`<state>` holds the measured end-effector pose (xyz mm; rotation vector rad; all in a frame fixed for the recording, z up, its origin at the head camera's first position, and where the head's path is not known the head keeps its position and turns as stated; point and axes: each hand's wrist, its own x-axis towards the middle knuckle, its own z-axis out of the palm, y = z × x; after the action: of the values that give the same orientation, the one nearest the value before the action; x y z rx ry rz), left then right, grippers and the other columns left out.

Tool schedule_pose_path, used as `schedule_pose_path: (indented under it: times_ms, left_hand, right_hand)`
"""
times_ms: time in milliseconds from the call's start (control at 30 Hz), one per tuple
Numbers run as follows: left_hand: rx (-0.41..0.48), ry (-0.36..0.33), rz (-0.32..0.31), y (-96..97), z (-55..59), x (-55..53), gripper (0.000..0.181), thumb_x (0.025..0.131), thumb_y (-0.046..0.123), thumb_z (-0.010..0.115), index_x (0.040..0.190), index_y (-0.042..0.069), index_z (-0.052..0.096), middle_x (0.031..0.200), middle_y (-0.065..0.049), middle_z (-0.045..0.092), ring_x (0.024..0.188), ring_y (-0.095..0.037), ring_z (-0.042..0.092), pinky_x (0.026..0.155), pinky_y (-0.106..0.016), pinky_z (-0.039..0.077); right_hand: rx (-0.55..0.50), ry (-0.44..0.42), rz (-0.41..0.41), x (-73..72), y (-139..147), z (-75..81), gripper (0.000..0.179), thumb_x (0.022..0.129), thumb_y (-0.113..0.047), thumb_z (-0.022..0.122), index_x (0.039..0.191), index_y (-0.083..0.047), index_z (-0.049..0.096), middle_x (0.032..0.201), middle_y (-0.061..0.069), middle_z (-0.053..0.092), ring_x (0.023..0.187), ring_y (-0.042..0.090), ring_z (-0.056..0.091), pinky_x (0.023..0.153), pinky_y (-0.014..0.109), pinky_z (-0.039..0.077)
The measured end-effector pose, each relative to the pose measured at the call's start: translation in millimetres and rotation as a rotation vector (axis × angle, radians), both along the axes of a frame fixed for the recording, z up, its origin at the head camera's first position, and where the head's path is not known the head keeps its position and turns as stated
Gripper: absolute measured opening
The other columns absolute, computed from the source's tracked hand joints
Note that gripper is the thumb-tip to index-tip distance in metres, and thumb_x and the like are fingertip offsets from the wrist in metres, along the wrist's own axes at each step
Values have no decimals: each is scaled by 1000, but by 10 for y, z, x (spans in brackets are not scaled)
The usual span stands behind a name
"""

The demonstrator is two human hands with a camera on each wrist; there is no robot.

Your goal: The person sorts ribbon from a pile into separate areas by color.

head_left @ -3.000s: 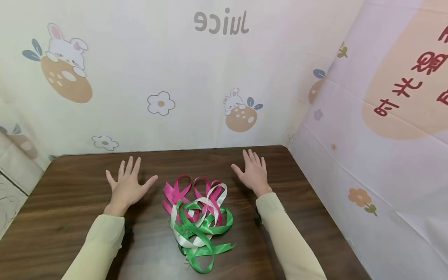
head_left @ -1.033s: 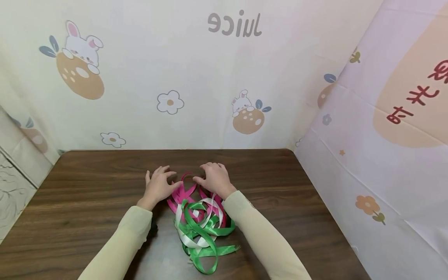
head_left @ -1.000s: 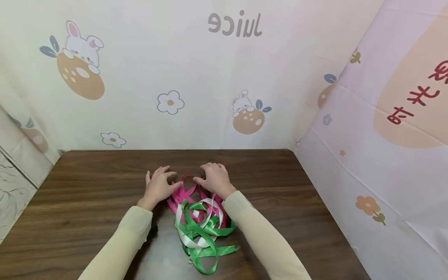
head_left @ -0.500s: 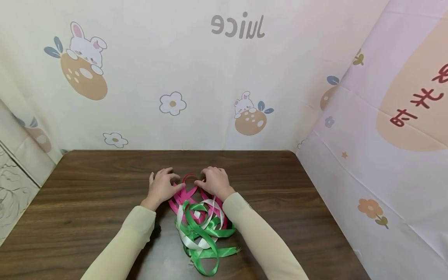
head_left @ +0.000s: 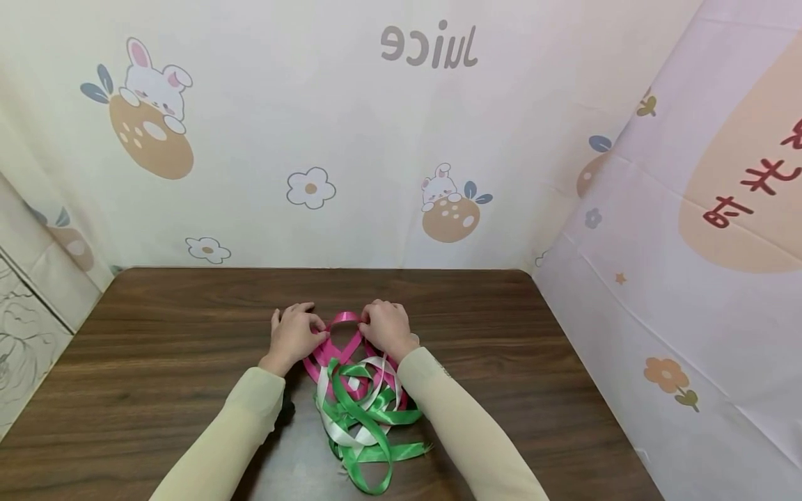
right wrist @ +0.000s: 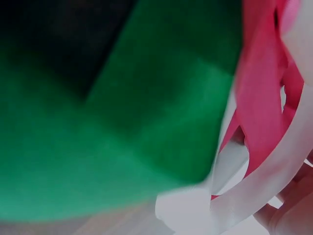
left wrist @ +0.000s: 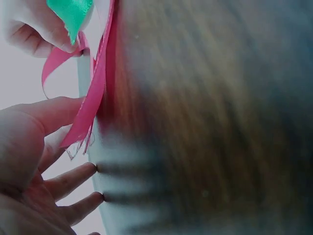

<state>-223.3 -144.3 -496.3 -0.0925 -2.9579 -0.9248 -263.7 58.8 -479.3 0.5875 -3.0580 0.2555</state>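
Pinching pink ribbon (head_left: 345, 317) in the fingers of both left hand (head_left: 293, 337) and right hand (head_left: 385, 328), at the tangle's far end, apparently holding its loop spread. Leaving green ribbon (head_left: 360, 414) and white ribbon (head_left: 322, 385) lying tangled with it on the worktop (head_left: 188, 327), near side. Reading mirrored "Juice" (head_left: 443, 52) on back cloth (head_left: 250, 104), plus cropped red characters (head_left: 771, 175) on side cloth (head_left: 720, 334). Seeing no ribbon labels.

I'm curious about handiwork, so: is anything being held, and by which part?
The right hand pinches the pink ribbon at the right side of its far loop. The left hand is at the loop's left side; whether it pinches cannot be told.
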Motion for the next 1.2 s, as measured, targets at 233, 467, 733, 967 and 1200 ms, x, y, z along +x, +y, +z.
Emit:
schedule_pose_path:
  times_ms: [233,467,733,967,1200]
  left_hand:
    - [21,48,18,-4,15,9,14,88,18,76,75,15,71,148,-22,58,143,-45,46,121,-74,14]
    - [39,103,18,5,64,26,10,87,18,76,80,13,71,146,-21,59,140,-47,49,120,-74,21]
    - [30,180,21,-28,167,41,6,86,17,74,84,11,72,142,-20,63,134,-45,54,116,-69,33]
    - [11,186,13,-34,203,42,7,87,18,74,84,13,72,144,-19,62,135,-44,54,117,-67,34]
    - [-8,221,13,-58,244,56,7,87,18,73,83,13,74,141,-18,64,133,-42,57,116,-66,35]
  right_hand:
    - [-81,63,6,-14,54,61,10,93,-26,74,91,-16,74,91,0,71,89,19,69,102,45,51]
    - [-121,95,11,-11,159,183,9,94,-24,74,95,-15,74,96,2,75,91,21,71,104,47,51]
    - [-164,155,19,-51,270,298,6,94,-21,73,94,-15,75,93,2,76,84,21,69,102,46,53]
    - [-211,145,15,-61,353,368,5,93,-20,73,95,-15,74,95,2,76,83,21,68,103,47,52]
    - [-241,163,12,-74,443,402,4,93,-19,74,95,-15,75,92,1,77,75,19,63,89,45,55]
